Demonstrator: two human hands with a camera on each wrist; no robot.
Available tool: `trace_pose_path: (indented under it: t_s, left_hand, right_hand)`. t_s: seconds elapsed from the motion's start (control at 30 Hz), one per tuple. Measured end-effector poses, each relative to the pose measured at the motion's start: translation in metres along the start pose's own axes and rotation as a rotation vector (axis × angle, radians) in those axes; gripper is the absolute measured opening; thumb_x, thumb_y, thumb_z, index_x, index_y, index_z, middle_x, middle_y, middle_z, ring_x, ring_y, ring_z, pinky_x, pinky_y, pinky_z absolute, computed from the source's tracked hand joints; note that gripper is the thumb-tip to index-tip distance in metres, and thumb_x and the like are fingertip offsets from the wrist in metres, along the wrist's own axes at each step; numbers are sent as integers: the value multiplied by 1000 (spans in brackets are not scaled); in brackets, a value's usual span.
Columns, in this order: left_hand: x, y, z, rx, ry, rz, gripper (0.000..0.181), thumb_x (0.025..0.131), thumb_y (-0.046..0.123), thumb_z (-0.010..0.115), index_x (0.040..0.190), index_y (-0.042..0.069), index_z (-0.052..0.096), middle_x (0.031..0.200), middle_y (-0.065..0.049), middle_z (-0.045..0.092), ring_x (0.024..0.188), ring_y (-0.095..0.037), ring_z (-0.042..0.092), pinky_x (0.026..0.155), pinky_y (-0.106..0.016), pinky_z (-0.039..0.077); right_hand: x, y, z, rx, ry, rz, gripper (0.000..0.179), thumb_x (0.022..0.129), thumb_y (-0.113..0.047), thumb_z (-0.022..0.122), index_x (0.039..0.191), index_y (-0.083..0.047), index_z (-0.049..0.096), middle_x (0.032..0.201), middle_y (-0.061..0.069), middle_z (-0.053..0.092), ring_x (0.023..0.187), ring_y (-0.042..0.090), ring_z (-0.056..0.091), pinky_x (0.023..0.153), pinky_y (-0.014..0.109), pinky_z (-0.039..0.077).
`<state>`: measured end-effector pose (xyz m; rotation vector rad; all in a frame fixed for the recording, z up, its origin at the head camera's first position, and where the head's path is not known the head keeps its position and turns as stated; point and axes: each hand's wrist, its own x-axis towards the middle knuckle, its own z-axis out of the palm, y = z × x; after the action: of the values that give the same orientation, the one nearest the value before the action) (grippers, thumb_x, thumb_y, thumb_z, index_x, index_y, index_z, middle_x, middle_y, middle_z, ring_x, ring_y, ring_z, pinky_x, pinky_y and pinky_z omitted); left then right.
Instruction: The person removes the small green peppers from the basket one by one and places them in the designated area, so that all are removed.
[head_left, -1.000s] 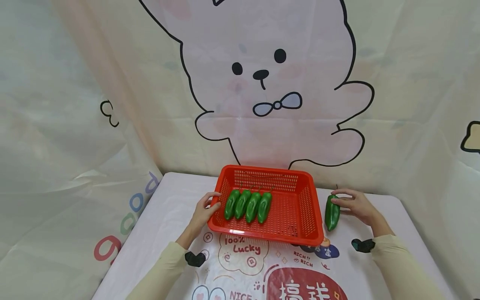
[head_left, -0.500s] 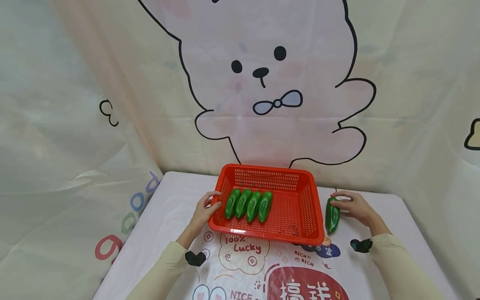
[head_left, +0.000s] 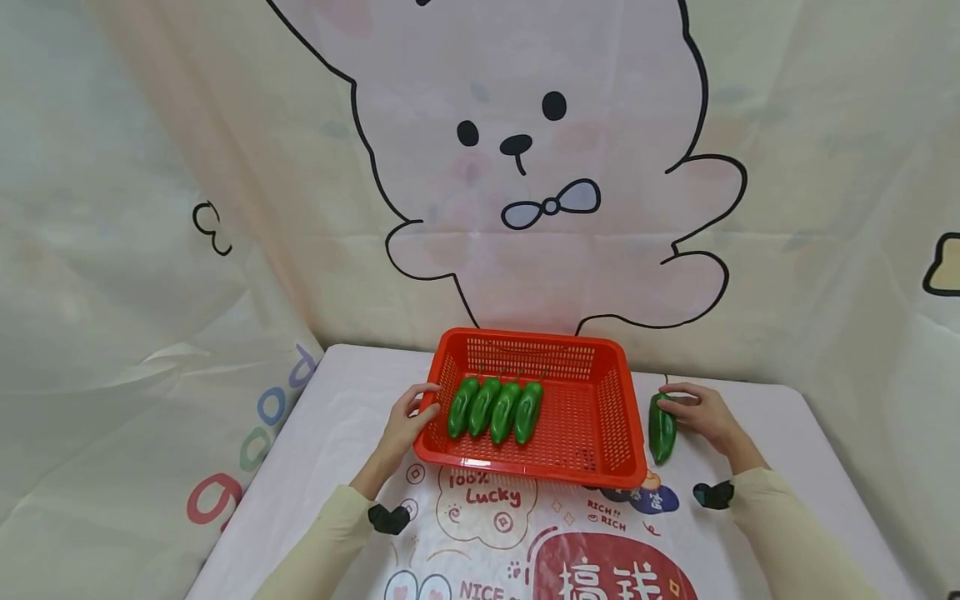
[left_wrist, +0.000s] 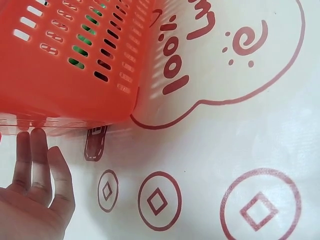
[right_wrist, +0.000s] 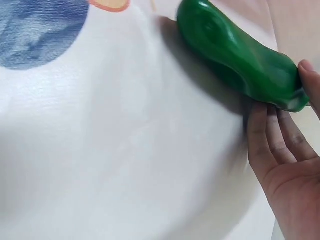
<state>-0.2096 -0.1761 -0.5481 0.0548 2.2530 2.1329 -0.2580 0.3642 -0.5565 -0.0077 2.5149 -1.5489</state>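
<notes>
A red plastic basket (head_left: 592, 417) stands on the table, with several green chili peppers (head_left: 504, 412) side by side in its left half. At the basket's left end, my left hand (head_left: 405, 419) holds the rim; in the left wrist view its fingers (left_wrist: 40, 165) reach up under the edge from outside. My right hand (head_left: 707, 417), to the right of the basket, pinches one more glossy green chili pepper (head_left: 662, 429) near its stem end. The right wrist view shows the thumb on one side of this pepper (right_wrist: 245, 57) and fingers beneath, close over the tablecloth.
A white tablecloth (head_left: 352, 379) with red lettering and cartoon prints covers the table. Behind it hangs a pale sheet (head_left: 517, 275) with a large bear drawing. Dark patches (head_left: 712, 495) show beside both cuffs.
The right hand and its pepper have shifted very slightly, the stem end swinging a little to the left. The left hand stays at the basket's rim, and the basket stays in place.
</notes>
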Motion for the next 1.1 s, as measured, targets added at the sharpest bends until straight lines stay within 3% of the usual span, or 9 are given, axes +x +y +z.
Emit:
trace_pose_path:
  t_s: [0.2,0.47,0.67,0.77,0.87,0.97,1.1]
  left_hand:
    - [1,-2,0,12,7,-5,34,101,9,63,135,10,58,130,-24,55,107,-46,62,80,-53,59]
    - [0,-5,-4,16,-15,-9,37,102,5,60,138,2,53,132,-31,52,110,-55,57,83,-59,55]
    - [-1,-2,-8,54,12,0,36,100,8,65,135,9,59,129,-24,56,108,-45,61,82,-51,59]
    - [-1,-1,-8,65,22,15,34,100,8,65,133,10,61,126,-22,57,105,-42,62,79,-46,60]
    - [-1,-1,-7,61,25,29,33,99,7,65,132,9,61,124,-23,58,103,-43,62,77,-44,61]
    - [0,-2,-5,51,25,32,33,99,7,65,132,8,61,124,-22,58,103,-43,62,76,-43,61]
    - [2,-3,-2,43,13,32,33,99,8,66,132,8,60,124,-23,57,102,-44,62,76,-45,61]
  right_hand:
    - [0,3,8,-2,52,-19,58,97,-29,72,138,7,54,129,32,59,104,30,63,84,40,59]
    - [-6,-4,17,-12,63,-23,60,99,-28,70,143,7,49,142,36,45,125,53,48,92,54,53]
    - [-12,-9,17,-44,109,-23,66,99,-34,70,146,5,45,147,35,39,132,53,43,95,48,53]
    - [-16,-16,15,-29,184,-44,65,100,-35,68,146,5,45,147,33,41,131,51,44,88,28,55]
    - [-21,-25,14,7,252,-75,63,100,-35,66,145,6,46,145,31,45,127,44,49,80,13,51]
    - [-26,-35,15,54,287,-101,62,101,-34,65,145,6,47,143,30,47,118,25,57,80,11,50]
    - [-32,-49,20,130,302,-135,59,101,-31,65,145,5,47,141,28,49,105,-1,56,84,15,51]
